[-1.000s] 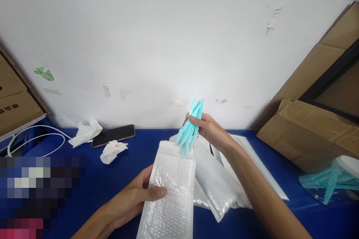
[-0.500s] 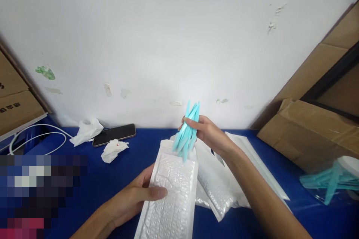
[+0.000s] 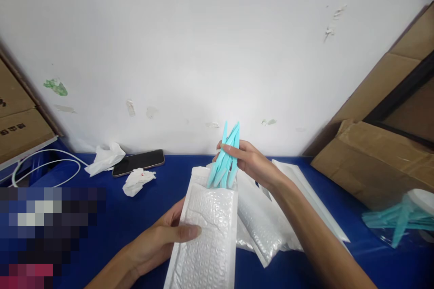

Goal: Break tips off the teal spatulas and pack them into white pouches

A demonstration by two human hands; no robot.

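Observation:
A white bubble mailer [image 3: 210,230] is gripped near its left edge by my left hand [image 3: 169,237], thumb on its front and fingers behind. Above its opening, my right hand [image 3: 247,158] pinches a bundle of several turquoise plastic pieces [image 3: 225,158], long and pointed. Their lower ends are inside the mailer's mouth, hidden behind its front edge; the upper ends stick up past my fingers.
More white mailers [image 3: 261,221] lie on the blue table [image 3: 111,216] behind my right forearm. A black phone [image 3: 139,162] and crumpled tissues [image 3: 137,181] are at left. Turquoise pieces [image 3: 386,219] lie at right beside a cardboard box [image 3: 373,162]. A white cable loops at far left.
The lower tips of the turquoise bundle have gone behind the mailer's front edge. The mailer has shifted slightly left and up; both hands keep their hold.

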